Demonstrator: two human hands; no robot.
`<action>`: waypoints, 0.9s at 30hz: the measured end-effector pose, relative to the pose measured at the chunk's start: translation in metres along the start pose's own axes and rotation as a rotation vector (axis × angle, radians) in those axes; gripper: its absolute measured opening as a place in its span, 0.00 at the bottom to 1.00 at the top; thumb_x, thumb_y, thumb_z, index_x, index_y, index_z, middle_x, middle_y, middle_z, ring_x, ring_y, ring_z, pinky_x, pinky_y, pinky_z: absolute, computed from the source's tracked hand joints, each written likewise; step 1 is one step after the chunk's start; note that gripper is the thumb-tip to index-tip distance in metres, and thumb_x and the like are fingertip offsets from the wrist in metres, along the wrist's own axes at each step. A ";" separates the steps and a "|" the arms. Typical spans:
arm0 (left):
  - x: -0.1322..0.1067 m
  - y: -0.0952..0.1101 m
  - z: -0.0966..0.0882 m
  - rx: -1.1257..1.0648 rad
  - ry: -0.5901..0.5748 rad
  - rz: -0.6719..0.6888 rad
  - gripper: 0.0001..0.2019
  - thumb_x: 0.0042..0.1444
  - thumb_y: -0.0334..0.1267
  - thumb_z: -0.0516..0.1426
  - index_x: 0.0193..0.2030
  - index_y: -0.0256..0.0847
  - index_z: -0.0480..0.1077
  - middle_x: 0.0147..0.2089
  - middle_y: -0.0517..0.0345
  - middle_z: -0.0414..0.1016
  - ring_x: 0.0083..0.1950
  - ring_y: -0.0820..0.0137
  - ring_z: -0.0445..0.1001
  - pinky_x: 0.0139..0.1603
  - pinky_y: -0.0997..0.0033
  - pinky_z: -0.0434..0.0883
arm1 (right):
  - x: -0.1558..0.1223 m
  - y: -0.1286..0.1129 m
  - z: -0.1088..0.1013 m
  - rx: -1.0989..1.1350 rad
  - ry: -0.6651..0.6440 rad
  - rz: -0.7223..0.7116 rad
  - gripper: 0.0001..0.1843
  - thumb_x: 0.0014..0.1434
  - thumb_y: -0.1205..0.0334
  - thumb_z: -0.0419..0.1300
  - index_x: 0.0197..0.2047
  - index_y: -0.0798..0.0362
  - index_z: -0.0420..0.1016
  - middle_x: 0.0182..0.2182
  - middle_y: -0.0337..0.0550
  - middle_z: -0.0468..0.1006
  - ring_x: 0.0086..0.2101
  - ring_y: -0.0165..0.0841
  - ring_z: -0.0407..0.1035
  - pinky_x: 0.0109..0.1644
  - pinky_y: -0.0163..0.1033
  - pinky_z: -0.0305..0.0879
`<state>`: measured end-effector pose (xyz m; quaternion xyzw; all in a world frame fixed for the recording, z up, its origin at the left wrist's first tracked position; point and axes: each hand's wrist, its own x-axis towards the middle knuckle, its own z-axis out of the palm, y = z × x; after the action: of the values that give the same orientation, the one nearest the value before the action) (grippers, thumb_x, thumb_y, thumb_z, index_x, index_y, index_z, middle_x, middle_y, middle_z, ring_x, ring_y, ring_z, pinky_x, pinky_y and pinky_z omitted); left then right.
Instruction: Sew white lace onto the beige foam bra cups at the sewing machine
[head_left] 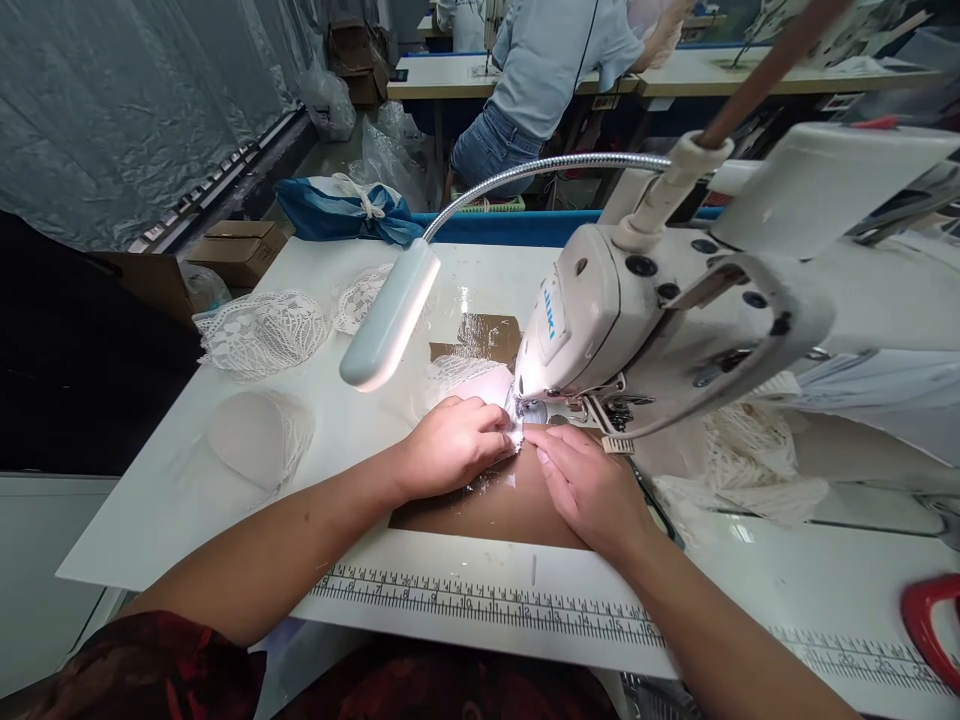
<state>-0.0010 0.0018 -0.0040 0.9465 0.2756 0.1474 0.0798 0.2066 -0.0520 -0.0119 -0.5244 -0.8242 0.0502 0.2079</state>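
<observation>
My left hand [457,445] is closed, its fingers curled over a pale, lace-trimmed fabric cup [487,385] under the needle area of a white JUKI sewing machine [574,310]. The near edge of the cup shows as a small white strip between my two hands. My right hand [585,480] lies to the right of the needle, thumb and fingers pressed together, with the fingertips at that strip. Part of the cup is hidden behind my left fingers and the machine head. Brown board [487,515] covers the bed under both hands.
A lamp [390,315] on a bent metal neck hangs at left. Lace pieces [262,330] and a pale cup [251,440] lie on the left tabletop, more lace [750,450] at right. A ruler strip [480,600] runs along the front; red handles [930,625] sit far right. Another person [551,70] sits ahead.
</observation>
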 end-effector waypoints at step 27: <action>-0.001 -0.004 -0.002 0.054 0.033 0.117 0.15 0.65 0.40 0.49 0.44 0.40 0.76 0.51 0.50 0.75 0.43 0.66 0.68 0.41 0.65 0.66 | 0.002 -0.003 0.003 -0.183 0.010 -0.101 0.19 0.59 0.73 0.50 0.48 0.54 0.77 0.36 0.43 0.78 0.34 0.34 0.67 0.34 0.37 0.57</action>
<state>-0.0041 0.0047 -0.0035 0.9603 0.2250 0.1598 0.0411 0.2026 -0.0512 -0.0129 -0.4994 -0.8496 -0.0384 0.1653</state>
